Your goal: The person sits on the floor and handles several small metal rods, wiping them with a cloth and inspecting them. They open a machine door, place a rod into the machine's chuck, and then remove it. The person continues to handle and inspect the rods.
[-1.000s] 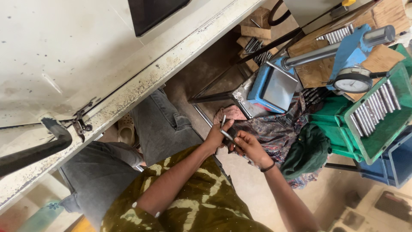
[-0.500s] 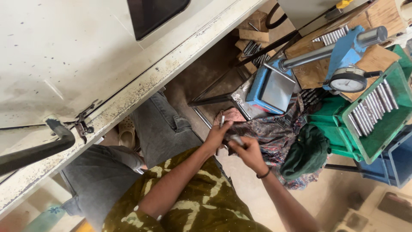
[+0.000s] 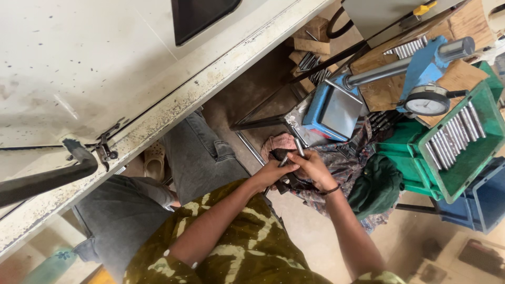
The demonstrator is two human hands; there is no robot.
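The right hand (image 3: 315,168) is closed around a thin shiny metal rod (image 3: 299,147) (its tip pokes up), while the left hand (image 3: 274,171) pinches a second short metal rod (image 3: 283,162), both over patterned cloth (image 3: 352,163) beside the blue gauge stand (image 3: 336,108).

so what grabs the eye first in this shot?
Both hands meet mid-frame: the left hand and right hand close around a thin shiny metal rod over a patterned cloth. Upper right, a blue gauge stand with a round white dial rises above them. Beside it at the right edge, a green plastic tray of steel rods sits tilted.
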